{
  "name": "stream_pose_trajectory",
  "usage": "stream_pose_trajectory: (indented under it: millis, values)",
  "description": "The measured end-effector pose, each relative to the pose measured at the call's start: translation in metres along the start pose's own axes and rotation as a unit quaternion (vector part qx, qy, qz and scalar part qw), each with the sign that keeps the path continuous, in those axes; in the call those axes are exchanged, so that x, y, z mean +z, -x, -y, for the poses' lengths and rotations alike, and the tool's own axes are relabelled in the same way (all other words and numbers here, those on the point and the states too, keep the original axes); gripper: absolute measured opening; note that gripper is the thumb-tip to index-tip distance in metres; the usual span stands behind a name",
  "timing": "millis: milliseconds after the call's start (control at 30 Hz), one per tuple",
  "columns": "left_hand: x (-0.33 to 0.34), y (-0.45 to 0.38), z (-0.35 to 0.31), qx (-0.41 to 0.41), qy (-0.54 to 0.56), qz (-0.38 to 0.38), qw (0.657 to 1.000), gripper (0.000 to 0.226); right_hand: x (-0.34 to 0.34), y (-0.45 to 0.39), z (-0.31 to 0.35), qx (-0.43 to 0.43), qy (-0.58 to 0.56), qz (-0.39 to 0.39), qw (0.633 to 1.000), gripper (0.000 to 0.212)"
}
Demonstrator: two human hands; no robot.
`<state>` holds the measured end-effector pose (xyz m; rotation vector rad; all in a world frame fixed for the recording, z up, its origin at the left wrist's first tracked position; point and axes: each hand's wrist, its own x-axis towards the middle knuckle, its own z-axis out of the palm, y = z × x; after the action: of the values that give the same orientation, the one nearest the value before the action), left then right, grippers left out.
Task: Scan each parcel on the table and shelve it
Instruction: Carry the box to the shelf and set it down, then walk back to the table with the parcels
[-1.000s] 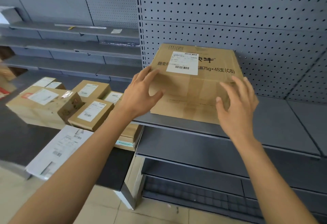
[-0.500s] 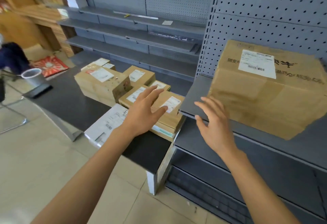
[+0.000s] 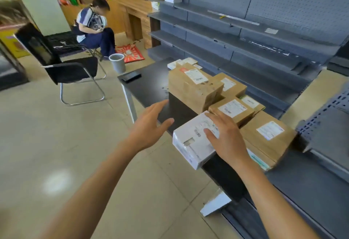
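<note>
Grey shelving (image 3: 245,36) backs the dark table (image 3: 151,80) of brown parcels (image 3: 192,87). Right hand (image 3: 224,138) rests flat-fingered on the white parcel (image 3: 190,144). Left hand (image 3: 149,125) hovers spread, holding nothing.

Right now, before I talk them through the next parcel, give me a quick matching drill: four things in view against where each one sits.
Things:
1. white parcel
2. grey bin
3. black device
4. black chair

Places:
A. on the floor by the table's far corner
B. at the table's near edge, under the right hand
C. on the floor, left of the table
D. flat on the table's far end

Pairs: 1-B, 2-A, 3-D, 4-C
</note>
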<state>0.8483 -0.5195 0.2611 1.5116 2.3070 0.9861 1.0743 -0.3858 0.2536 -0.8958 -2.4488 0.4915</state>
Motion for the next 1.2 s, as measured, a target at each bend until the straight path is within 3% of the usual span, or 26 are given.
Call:
stream_pose_trajectory:
  millis: [333, 667, 1200]
  values:
    - [-0.063, -0.022, 0.092, -0.051, 0.002, -0.054, 0.997, 0.062, 0.085, -0.099, 0.076, -0.035, -0.092, 0.060, 0.993, 0.050]
    - [-0.099, -0.123, 0.158, -0.092, -0.001, -0.079, 0.993, 0.057, 0.151, -0.240, 0.085, -0.070, -0.149, 0.082, 0.983, 0.049]
    - [-0.150, -0.225, 0.285, -0.153, 0.003, -0.102, 0.983, 0.055, 0.254, -0.404, 0.132, -0.083, -0.141, 0.149, 0.975, 0.048]
